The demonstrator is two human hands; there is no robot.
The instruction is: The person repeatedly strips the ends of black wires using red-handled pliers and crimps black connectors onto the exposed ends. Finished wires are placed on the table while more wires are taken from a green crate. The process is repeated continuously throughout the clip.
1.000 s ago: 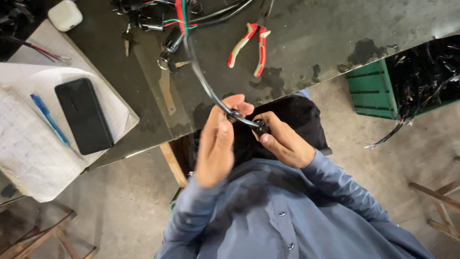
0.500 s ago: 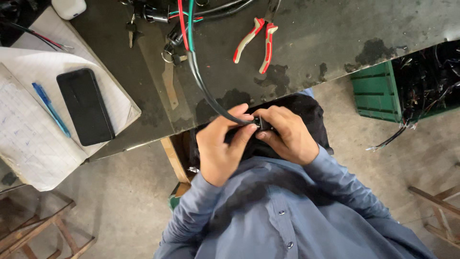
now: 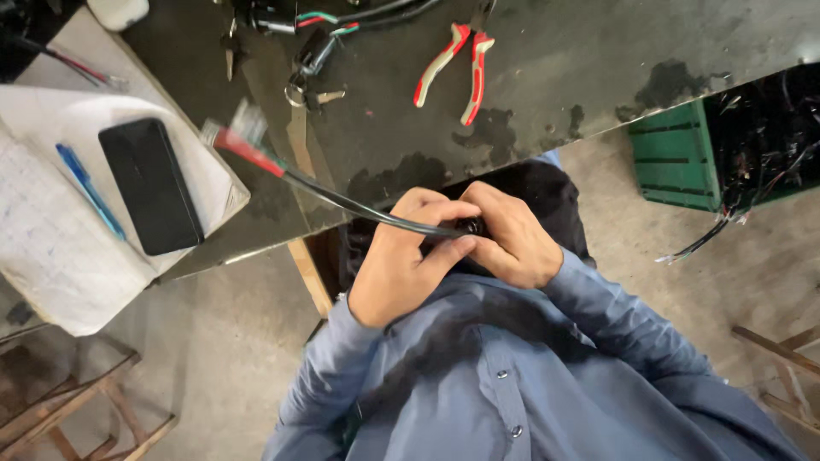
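While knuckle-to-knuckle, both hands (image 3: 457, 248) around cable (image 3: 359, 205)

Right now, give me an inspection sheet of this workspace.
Surface: dark workbench, stained in patches.
Job's things: black cable with red sleeve and blurred loose end, running from both hands out over the bench.
Clutter: red-handled pliers, black phone and blue pen on white papers, keys.
Hands: left hand and right hand closed together on the cable's near end; what sits between them is hidden.
Cables: red, green and black wires at the bench's far edge.
Surroundings: green crate of tangled wires, concrete floor, wooden frames.
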